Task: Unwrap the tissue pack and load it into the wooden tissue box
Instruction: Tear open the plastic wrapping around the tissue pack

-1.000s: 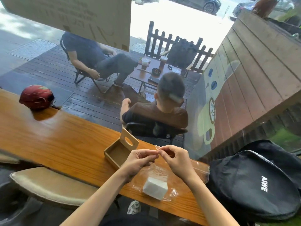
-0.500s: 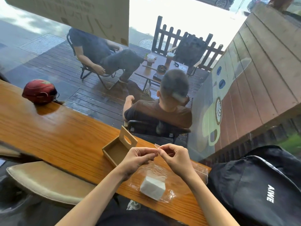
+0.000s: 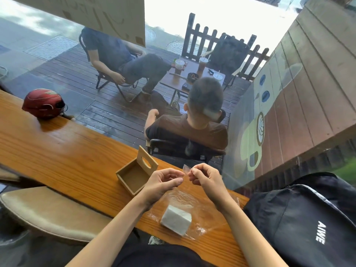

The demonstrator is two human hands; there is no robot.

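A white block of tissues lies inside a clear plastic bag on the wooden counter, near its front edge. My left hand and my right hand pinch the bag's upper edge between thumb and fingers, held just above the counter. The two hands are a small gap apart. The open wooden tissue box stands to the left of my left hand, its lid with an oval slot propped upright at the far side.
A red helmet rests on the counter at far left. A black backpack sits on the right. A tan padded stool is below the counter's front edge. Behind the window, two people sit at a small table with drinks.
My hands have drawn slightly apart at the bag's top edge. The camera has tilted a little. The tissues and the box stay in place.
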